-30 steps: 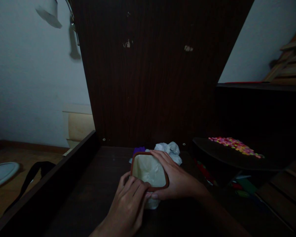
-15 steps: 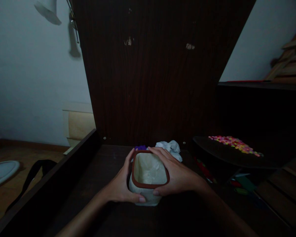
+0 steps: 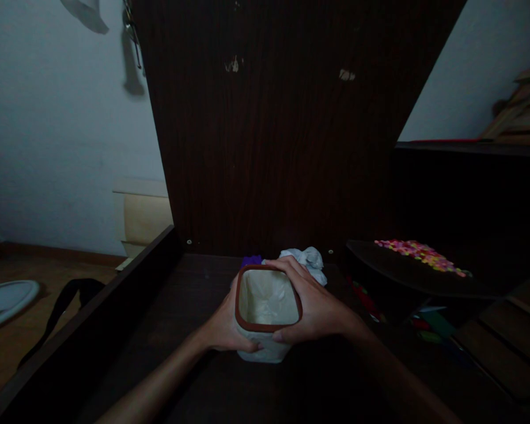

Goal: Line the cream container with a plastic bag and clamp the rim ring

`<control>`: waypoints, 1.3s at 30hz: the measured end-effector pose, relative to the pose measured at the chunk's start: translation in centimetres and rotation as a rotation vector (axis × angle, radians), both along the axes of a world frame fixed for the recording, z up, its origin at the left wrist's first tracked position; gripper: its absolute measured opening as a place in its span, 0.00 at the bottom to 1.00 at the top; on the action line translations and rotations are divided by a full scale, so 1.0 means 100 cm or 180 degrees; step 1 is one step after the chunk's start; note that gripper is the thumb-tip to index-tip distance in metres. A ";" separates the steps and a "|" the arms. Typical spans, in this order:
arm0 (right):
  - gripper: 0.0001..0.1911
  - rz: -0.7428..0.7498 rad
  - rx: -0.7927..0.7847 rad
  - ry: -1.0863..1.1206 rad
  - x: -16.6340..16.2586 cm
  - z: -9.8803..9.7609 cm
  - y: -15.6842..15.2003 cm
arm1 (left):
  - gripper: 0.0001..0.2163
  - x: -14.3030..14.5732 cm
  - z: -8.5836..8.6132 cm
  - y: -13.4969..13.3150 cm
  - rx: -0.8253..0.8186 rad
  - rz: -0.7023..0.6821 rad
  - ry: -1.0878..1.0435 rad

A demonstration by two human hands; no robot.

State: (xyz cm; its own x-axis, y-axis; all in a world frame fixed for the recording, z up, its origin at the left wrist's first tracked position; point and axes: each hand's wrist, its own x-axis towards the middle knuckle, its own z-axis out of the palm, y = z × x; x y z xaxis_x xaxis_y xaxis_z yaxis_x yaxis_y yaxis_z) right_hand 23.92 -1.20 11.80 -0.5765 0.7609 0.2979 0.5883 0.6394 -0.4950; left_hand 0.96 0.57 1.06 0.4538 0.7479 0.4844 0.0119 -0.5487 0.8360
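Observation:
Between my two hands is a pale, square-shaped bin (image 3: 265, 350) with rounded corners and a brown rim, its inside lined with a whitish plastic bag (image 3: 271, 300). My left hand (image 3: 227, 324) wraps the left side, thumb across the front below the rim. On the right, my right hand (image 3: 311, 306) grips the rim and upper wall, with its thumb at the front. Behind the bin lie a crumpled white plastic bag (image 3: 311, 259) and a purple item (image 3: 251, 260), partly hidden by the bin and my hand.
A dark wooden panel (image 3: 274, 147) rises behind the dark desk surface (image 3: 198, 282). At left runs a raised dark edge board (image 3: 115, 306). To the right, a dark curved shelf (image 3: 366, 259) carries a heap of small colourful pieces (image 3: 424, 256). Far left, a white oval object (image 3: 9, 300) is near the floor.
My left hand has slid slightly, its fingers now lower behind the bin's left side. Both hands remain on the bin. The whole view has shifted a little.

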 end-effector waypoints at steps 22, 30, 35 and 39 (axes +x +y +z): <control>0.42 0.0189 -0.0189 0.0479 0.006 0.020 0.000 | 0.57 0.000 0.003 -0.012 -0.0100 0.0009 0.0196; 0.39 0.0146 -0.0041 0.0644 0.005 0.026 -0.002 | 0.58 0.002 0.004 -0.016 -0.0181 -0.0181 0.0053; 0.39 0.0222 0.0166 0.0920 0.008 0.034 -0.002 | 0.67 0.006 0.011 -0.020 -0.0145 -0.0278 -0.0090; 0.39 0.0167 0.0237 0.0827 0.009 0.034 -0.005 | 0.72 0.004 0.017 -0.022 -0.0042 -0.0299 0.0143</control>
